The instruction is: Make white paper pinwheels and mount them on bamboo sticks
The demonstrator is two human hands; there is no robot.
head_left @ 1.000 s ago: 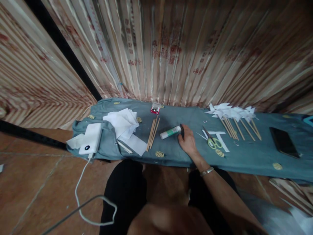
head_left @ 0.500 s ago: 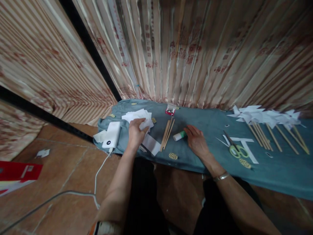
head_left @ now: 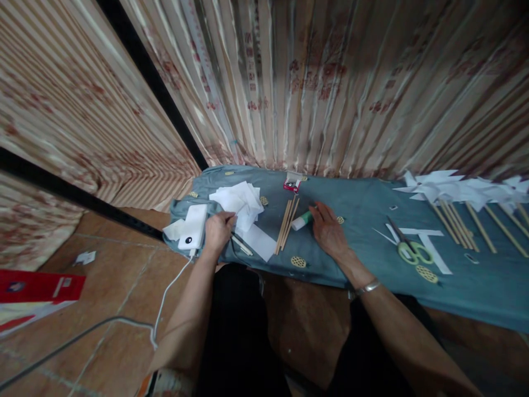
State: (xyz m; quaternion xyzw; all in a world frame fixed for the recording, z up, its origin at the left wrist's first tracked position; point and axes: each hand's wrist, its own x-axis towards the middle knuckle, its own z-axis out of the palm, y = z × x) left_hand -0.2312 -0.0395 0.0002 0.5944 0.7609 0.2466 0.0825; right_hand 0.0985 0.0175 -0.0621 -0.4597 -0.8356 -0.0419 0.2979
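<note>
My left hand (head_left: pixel 219 232) is closed in a pinch at the near left edge of a loose pile of white paper sheets (head_left: pixel 239 199); what lies between the fingertips is too small to make out. Just right of it, a pen (head_left: pixel 242 244) rests beside a flat white paper strip (head_left: pixel 260 242). My right hand (head_left: pixel 329 230) grips the green end of a white-and-green glue stick (head_left: pixel 302 220), which lies low over the cloth. Between the hands lie several thin wooden sticks (head_left: pixel 286 225), with a small open red box (head_left: pixel 291 184) behind them.
Paper pinwheels (head_left: pixel 463 187) on wooden sticks lie at the right. Closer in are green-handled scissors (head_left: pixel 415 251) and white paper strips (head_left: pixel 436 251). A white power bank (head_left: pixel 193 226) with a cable sits at the left end of the cloth-covered surface (head_left: pixel 363 196). Striped curtains hang behind.
My left hand has drawn back from the paper pile toward its near left edge, uncovering the pen. My right hand and the glue stick have shifted slightly toward the wooden sticks.
</note>
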